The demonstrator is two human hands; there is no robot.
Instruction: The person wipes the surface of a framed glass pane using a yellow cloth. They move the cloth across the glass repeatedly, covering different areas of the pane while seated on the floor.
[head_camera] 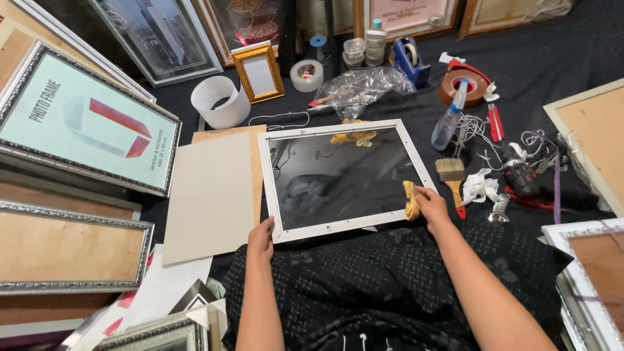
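Observation:
A white picture frame [328, 129] with a glass pane lies flat on the dark cloth in front of my lap. My left hand [261, 239] grips its near left corner. My right hand [430, 203] holds a yellow cloth [411, 200] pressed against the glass near the frame's right edge. The pane reflects dark shapes. A second yellow rag [354, 137] shows at the frame's far edge.
A grey backing board [208, 195] lies left of the frame. Framed pictures [81, 123] stack at left. A spray bottle [448, 117], paintbrush [450, 174], tape rolls [465, 88], drill [520, 175] and string lie right. A small gold frame [259, 73] and white cylinder [220, 102] stand behind.

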